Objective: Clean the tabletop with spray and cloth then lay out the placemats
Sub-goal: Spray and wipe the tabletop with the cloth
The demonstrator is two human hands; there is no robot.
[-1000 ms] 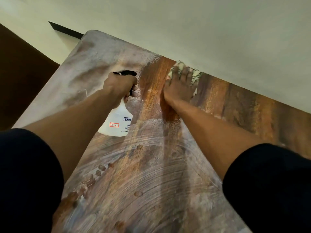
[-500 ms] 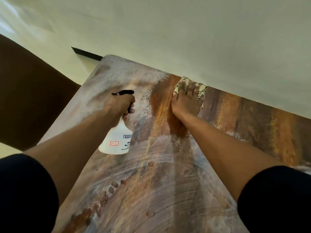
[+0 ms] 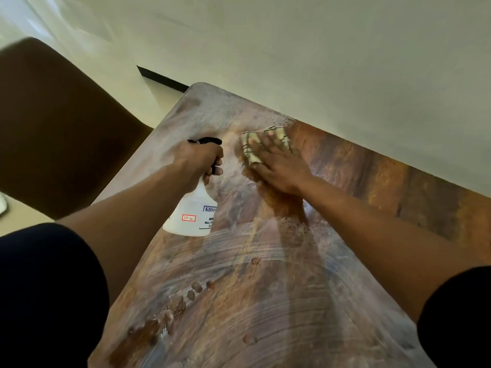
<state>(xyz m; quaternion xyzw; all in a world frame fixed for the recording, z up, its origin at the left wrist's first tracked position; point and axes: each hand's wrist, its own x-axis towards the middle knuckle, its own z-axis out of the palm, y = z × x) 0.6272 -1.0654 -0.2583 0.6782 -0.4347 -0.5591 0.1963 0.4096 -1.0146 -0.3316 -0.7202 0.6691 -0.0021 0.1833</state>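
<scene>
1. The spray bottle (image 3: 191, 211) is being gripped at its black trigger head by the left hand (image 3: 198, 159), fingers curled around it, above the tabletop (image 3: 265, 301).
2. The cloth (image 3: 252, 147) is being pressed flat against the tabletop's far edge by the right hand (image 3: 279, 167), fingers spread.
3. Droplets and wipe streaks are being shown across the near surface.
4. A brown chair (image 3: 53, 123) is being seen at left.

White translucent spray bottle (image 3: 191, 213) with black trigger head, red-bordered label and dark blue print. Pale yellow cloth (image 3: 255, 147) crossed by dark green stripes. Brown and rust wood-grain surface (image 3: 372, 187), hazed grey-white with curved wipe streaks and beaded droplets. Dark brown chair (image 3: 58, 123). Cream wall (image 3: 318, 62). Black sleeves (image 3: 47, 288).
</scene>
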